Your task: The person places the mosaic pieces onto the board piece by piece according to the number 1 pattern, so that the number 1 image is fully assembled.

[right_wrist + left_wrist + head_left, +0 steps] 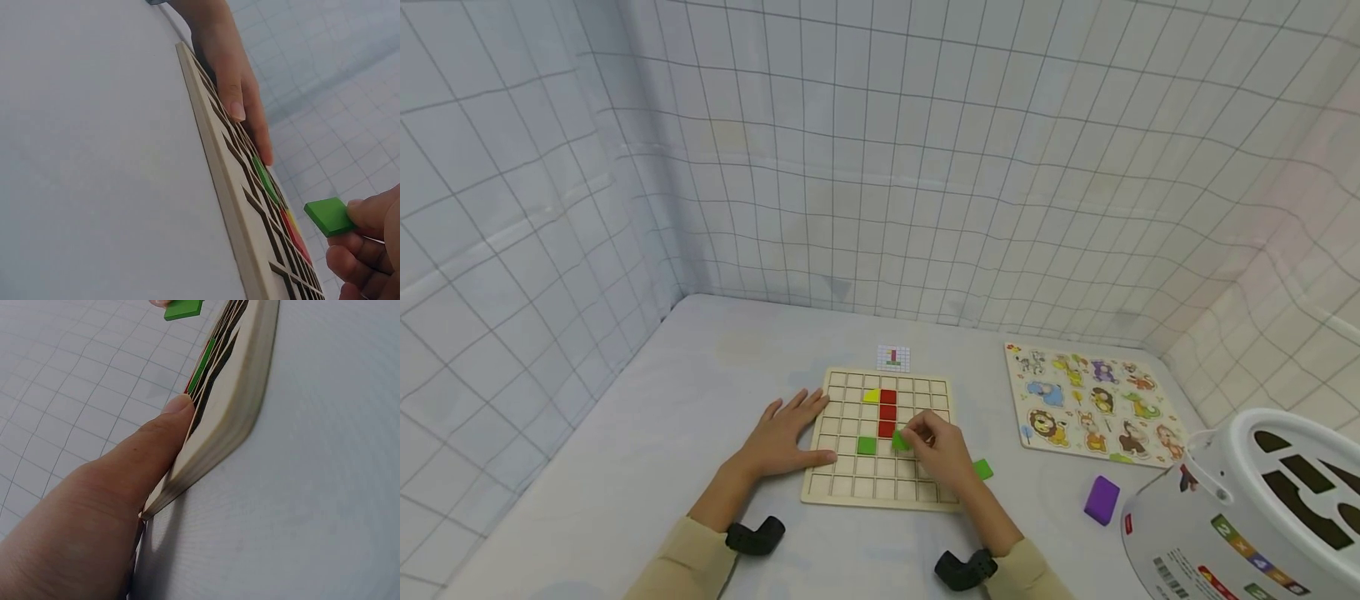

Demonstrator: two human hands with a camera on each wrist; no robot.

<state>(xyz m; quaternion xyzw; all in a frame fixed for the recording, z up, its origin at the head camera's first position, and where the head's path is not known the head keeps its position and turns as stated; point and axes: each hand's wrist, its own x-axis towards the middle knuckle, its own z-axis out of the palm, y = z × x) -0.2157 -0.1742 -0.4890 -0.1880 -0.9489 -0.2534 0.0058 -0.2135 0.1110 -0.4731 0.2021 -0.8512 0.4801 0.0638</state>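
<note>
A wooden grid board [842, 492] lies flat on the white table. Three red square tiles [887, 412] form a column in it, with a yellow tile [872, 396] left of the top one and a green tile [867, 446] lower left. My right hand [942, 454] pinches another green square tile [329, 216] between thumb and fingers, held above the board in the right wrist view. On the board's left side rests my left hand [786, 437], fingers spread, its thumb [156, 440] over the edge. One more green tile [982, 470] lies by the right forearm, off the board's right edge.
Behind the board lies a small printed pattern card [893, 359]. An animal puzzle board [1090, 404] is at the right. A purple block [1102, 500] sits near a white lidded bucket [1187, 525] at the front right. White gridded curtains [880, 167] surround the table.
</note>
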